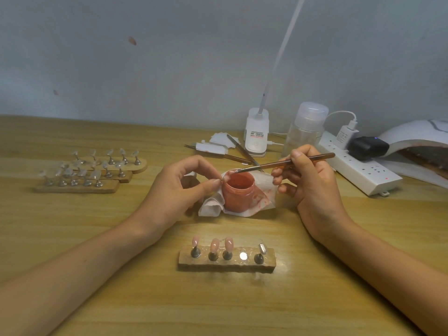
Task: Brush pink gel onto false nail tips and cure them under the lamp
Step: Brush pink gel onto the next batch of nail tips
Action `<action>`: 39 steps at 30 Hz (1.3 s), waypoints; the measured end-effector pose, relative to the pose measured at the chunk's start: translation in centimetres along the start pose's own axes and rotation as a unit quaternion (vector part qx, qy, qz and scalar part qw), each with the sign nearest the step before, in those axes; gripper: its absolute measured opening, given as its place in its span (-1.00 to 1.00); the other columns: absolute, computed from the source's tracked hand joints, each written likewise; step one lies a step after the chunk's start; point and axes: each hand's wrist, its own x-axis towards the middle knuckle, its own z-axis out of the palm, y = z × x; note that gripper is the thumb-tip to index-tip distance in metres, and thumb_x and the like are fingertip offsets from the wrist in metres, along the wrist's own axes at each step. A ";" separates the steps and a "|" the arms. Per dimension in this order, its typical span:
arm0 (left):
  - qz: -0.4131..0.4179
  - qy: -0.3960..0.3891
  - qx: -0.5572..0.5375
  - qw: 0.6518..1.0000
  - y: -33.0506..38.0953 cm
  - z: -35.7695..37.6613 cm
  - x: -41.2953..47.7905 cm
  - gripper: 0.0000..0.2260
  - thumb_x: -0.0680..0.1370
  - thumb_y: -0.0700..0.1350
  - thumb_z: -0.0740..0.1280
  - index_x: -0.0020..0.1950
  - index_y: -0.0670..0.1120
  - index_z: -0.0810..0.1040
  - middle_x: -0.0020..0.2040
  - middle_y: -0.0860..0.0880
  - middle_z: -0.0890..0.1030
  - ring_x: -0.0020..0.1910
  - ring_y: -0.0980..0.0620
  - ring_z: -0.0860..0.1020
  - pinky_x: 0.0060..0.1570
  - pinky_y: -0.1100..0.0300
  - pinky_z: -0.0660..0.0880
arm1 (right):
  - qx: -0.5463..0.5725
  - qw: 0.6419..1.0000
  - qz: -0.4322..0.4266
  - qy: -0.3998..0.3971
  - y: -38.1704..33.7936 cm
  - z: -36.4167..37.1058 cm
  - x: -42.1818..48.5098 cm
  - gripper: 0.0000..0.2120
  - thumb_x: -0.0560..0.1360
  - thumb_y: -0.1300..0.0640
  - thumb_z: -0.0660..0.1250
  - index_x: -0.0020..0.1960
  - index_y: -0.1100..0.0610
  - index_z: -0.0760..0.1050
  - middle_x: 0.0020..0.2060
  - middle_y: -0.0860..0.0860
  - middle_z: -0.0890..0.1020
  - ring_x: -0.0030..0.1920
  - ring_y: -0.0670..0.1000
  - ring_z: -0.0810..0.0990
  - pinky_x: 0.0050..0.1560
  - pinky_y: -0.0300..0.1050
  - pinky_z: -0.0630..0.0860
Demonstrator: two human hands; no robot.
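Bristles of the gel brush (264,166) touch the far rim of the gel jar (238,192). The handle slants up and to the right of the jar into the right hand (312,183), which pinches it pen-style between thumb and fingers. At the jar's left rim the left hand (184,187) pinches a small pale piece (225,177) between thumb and forefinger. It is probably a nail tip, though too blurred to be sure. Both hands meet over the jar, and the brush's long axis points across its mouth toward that piece, so the next stroke looks like a short reach leftward.

One jar stands on one pink-stained tissue (265,190). On the person's side of the jar lies a wooden holder (269,263) with five spots: three pink-coated tips (214,244), one bare metal disc (243,256) and one clear tip (262,248). Well left of the jar lie three more holders (77,189), each with about five clear tips. One curing lamp (412,139) sits far to the jar's right.
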 end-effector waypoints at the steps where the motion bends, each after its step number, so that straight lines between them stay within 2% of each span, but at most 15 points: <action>1: 0.001 0.000 0.001 1.000 0.0 0.0 0.0 -0.89 0.39 0.04 0.43 -0.14 0.06 0.62 -0.15 -0.01 0.66 -0.38 0.09 0.52 -0.46 0.30 0.45 | -0.003 1.000 -0.004 -0.009 0.0 0.1 -0.1 -0.85 0.64 0.10 0.19 -0.08 0.12 0.41 -0.34 0.01 0.66 -0.33 -0.07 0.62 -0.40 -0.28 0.53; 7: 0.006 0.000 -0.012 1.000 -0.1 0.1 0.0 -0.89 0.38 0.02 0.44 -0.16 0.04 0.62 -0.21 -0.10 0.64 -0.40 0.09 0.50 -0.47 0.31 0.43 | -0.011 1.000 0.015 0.022 0.0 0.0 0.2 -0.84 0.65 0.12 0.18 -0.09 0.12 0.41 -0.37 0.01 0.65 -0.35 -0.08 0.62 -0.41 -0.27 0.54; 12: 0.003 0.000 -0.008 1.000 -0.1 0.0 0.0 -0.90 0.38 0.02 0.44 -0.16 0.05 0.62 -0.19 -0.14 0.64 -0.39 0.05 0.50 -0.47 0.29 0.44 | -0.017 1.000 -0.009 -0.013 0.0 0.2 -0.1 -0.86 0.63 0.09 0.19 -0.07 0.13 0.41 -0.34 0.00 0.66 -0.33 -0.07 0.63 -0.40 -0.27 0.54; 15: 0.001 0.003 -0.006 1.000 -0.2 -0.1 -0.1 -0.91 0.39 0.01 0.45 -0.16 0.05 0.63 -0.19 -0.18 0.64 -0.39 0.03 0.50 -0.47 0.28 0.44 | -0.021 1.000 0.008 0.009 0.1 0.2 0.1 -0.85 0.64 0.11 0.18 -0.07 0.13 0.41 -0.35 0.01 0.67 -0.35 -0.07 0.63 -0.41 -0.28 0.54; 19: 0.002 0.002 0.002 1.000 -0.2 0.0 0.1 -0.97 0.46 -0.07 0.45 -0.15 0.06 0.63 -0.17 -0.03 0.66 -0.39 0.08 0.51 -0.46 0.28 0.45 | -0.003 1.000 -0.002 0.007 0.0 0.0 0.0 -0.84 0.65 0.09 0.18 -0.07 0.13 0.40 -0.35 0.01 0.66 -0.33 -0.07 0.62 -0.41 -0.28 0.53; 22: 0.005 0.003 0.011 1.000 -0.2 0.0 0.0 -0.93 0.50 -0.12 0.44 -0.14 0.06 0.64 -0.17 0.06 0.66 -0.39 0.12 0.51 -0.46 0.28 0.45 | -0.011 1.000 -0.007 -0.017 0.0 0.1 -0.1 -0.85 0.63 0.08 0.19 -0.07 0.13 0.41 -0.33 0.02 0.66 -0.33 -0.06 0.63 -0.40 -0.27 0.54; 24: 0.007 0.004 0.015 1.000 -0.2 0.0 -0.1 -0.93 0.51 -0.14 0.43 -0.12 0.04 0.64 -0.19 0.09 0.65 -0.39 0.13 0.51 -0.46 0.29 0.45 | -0.016 1.000 0.007 -0.003 0.1 0.1 0.0 -0.85 0.63 0.09 0.19 -0.06 0.13 0.41 -0.33 0.02 0.67 -0.33 -0.06 0.63 -0.41 -0.27 0.54; 27: 0.011 0.005 0.018 1.000 -0.1 0.0 -0.1 -0.94 0.52 -0.15 0.42 -0.09 0.01 0.64 -0.19 0.09 0.65 -0.39 0.14 0.51 -0.45 0.31 0.45 | -0.003 1.000 0.014 0.014 0.1 -0.1 0.1 -0.85 0.64 0.09 0.19 -0.07 0.13 0.41 -0.34 0.02 0.66 -0.33 -0.06 0.63 -0.41 -0.27 0.55; 31: 0.016 0.004 0.024 1.000 -0.1 0.0 -0.1 -0.95 0.52 -0.15 0.42 -0.08 0.00 0.64 -0.17 0.09 0.65 -0.39 0.13 0.51 -0.44 0.31 0.45 | -0.010 1.000 -0.007 -0.022 0.1 0.1 -0.1 -0.84 0.61 0.05 0.21 -0.06 0.13 0.41 -0.31 0.02 0.67 -0.31 -0.06 0.64 -0.39 -0.27 0.54; 36: 0.020 0.007 0.023 1.000 -0.2 0.1 -0.2 -0.96 0.52 -0.15 0.42 -0.09 -0.02 0.64 -0.18 0.07 0.65 -0.39 0.13 0.50 -0.43 0.30 0.45 | -0.009 1.000 0.011 0.002 0.1 -0.1 0.1 -0.85 0.65 0.09 0.18 -0.07 0.12 0.41 -0.33 0.02 0.67 -0.32 -0.06 0.63 -0.40 -0.26 0.55; 39: 0.021 0.006 0.024 0.999 -0.2 0.0 -0.1 -0.96 0.51 -0.13 0.42 -0.09 0.01 0.65 -0.16 0.08 0.66 -0.38 0.13 0.51 -0.42 0.31 0.45 | -0.001 1.000 -0.003 -0.015 0.0 -0.1 0.1 -0.85 0.63 0.07 0.19 -0.07 0.11 0.40 -0.32 0.02 0.66 -0.31 -0.06 0.63 -0.40 -0.28 0.53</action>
